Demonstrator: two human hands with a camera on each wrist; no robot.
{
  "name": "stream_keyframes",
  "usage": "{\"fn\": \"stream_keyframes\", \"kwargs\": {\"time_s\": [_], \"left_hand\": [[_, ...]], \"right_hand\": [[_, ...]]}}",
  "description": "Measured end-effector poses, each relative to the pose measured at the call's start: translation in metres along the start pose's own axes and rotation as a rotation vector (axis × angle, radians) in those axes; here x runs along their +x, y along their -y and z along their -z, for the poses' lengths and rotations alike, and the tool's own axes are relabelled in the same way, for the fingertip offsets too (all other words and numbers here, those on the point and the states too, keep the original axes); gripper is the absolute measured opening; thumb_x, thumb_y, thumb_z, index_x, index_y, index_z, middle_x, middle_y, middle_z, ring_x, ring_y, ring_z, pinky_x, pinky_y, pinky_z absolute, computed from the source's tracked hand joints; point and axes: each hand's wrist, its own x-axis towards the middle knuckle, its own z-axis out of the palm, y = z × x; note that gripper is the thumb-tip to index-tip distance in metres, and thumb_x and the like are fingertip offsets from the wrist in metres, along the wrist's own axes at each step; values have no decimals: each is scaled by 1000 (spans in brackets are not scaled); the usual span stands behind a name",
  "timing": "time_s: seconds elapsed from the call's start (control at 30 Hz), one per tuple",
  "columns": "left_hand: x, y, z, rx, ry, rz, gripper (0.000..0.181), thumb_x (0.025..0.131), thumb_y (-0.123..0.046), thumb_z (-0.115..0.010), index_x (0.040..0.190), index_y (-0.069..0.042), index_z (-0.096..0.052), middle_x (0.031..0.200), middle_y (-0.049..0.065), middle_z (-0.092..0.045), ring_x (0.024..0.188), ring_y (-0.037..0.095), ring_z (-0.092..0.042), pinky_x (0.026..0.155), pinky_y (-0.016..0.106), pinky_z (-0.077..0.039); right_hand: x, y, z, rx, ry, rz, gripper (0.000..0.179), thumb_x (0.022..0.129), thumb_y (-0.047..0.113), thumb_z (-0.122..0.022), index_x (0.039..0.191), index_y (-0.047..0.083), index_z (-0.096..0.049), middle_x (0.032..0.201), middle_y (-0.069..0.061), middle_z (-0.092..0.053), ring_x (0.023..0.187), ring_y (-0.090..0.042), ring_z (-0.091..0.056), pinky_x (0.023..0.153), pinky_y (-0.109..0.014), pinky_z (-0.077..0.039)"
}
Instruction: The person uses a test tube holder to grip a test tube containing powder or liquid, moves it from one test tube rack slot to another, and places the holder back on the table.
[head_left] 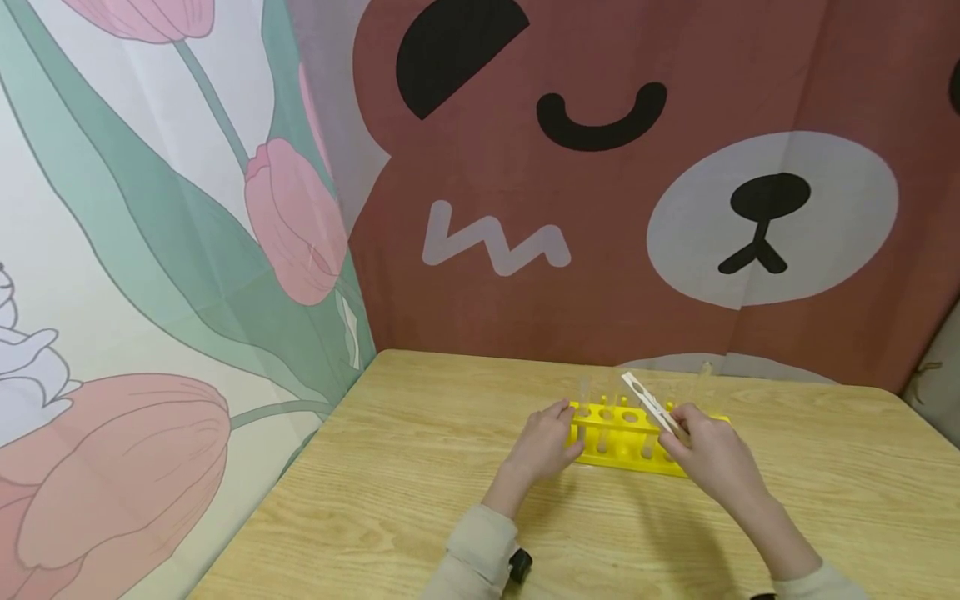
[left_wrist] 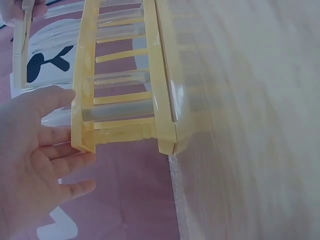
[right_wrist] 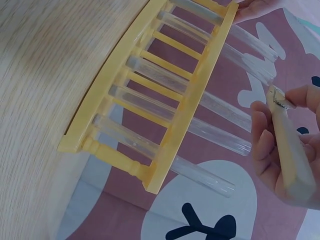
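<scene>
A yellow test tube rack (head_left: 626,462) stands on the table, with several clear test tubes (right_wrist: 220,135) upright in its holes. My left hand (head_left: 536,446) grips the rack's top tier at its left end; in the left wrist view the thumb (left_wrist: 57,97) and fingers lie around that end. My right hand (head_left: 716,454) holds a pale wooden test tube clamp (head_left: 648,400), tilted up and to the left over the rack. In the right wrist view the clamp (right_wrist: 290,150) is pinched between thumb and fingers, near the tubes' upper ends. One tube, nearest my left hand, looks greyer than the others.
The wood-grain table (head_left: 360,492) extends around the rack on both sides. Behind it hangs a brown cloth (head_left: 600,317) printed with a bear's face, and a tulip-printed cloth (head_left: 150,250) hangs to the left. A dark strap piece (head_left: 520,565) sits at the left sleeve.
</scene>
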Motion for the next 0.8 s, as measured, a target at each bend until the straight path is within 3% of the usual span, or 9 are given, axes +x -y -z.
{"fn": "stream_keyframes", "kwargs": {"time_s": [0.4,0.8], "left_hand": [[-1,0,2,12,55,9,55,88,-36,-54,131,-3,-43,137,7,-38,126,15,-33,95,36,-35],[-2,-1,6,11,98,9,57,89,-36,-52,134,-3,-40,139,7,-35,128,15,-29,96,38,-34]], "right_hand": [[-3,-1,3,-53,-1,5,21,82,13,-58,94,-4,-54,51,3,-39,40,-12,-31,35,-23,-25],[-5,-3,3,-63,9,13,26,80,12,-60,97,-8,-57,57,2,-50,40,-11,-32,34,-24,-26]]}}
